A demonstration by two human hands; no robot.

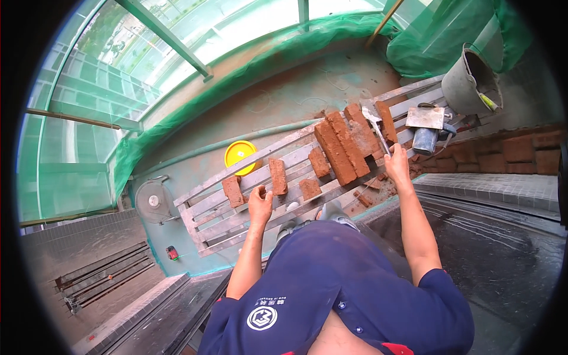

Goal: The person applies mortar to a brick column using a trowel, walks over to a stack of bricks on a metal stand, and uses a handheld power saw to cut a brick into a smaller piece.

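Yellow disc (240, 156) lies beside the slatted surface (189, 226). Left hand (259, 206): fingers loosely curled near bricks (278, 176) on the surface; whether closed cannot be told. Right hand (397, 164): fingers grip trowel (374, 120). Grey bucket (457, 86), far right: yellow-green item (489, 102) at its mouth; deeper contents too dark to tell.

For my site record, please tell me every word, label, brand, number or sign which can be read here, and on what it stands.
Shirt: white round emblem, small white lettering beside it; wording not copied here.
Round yellow thing: any marks are too small to read.
Bricks, trowel: no lettering I can make out.
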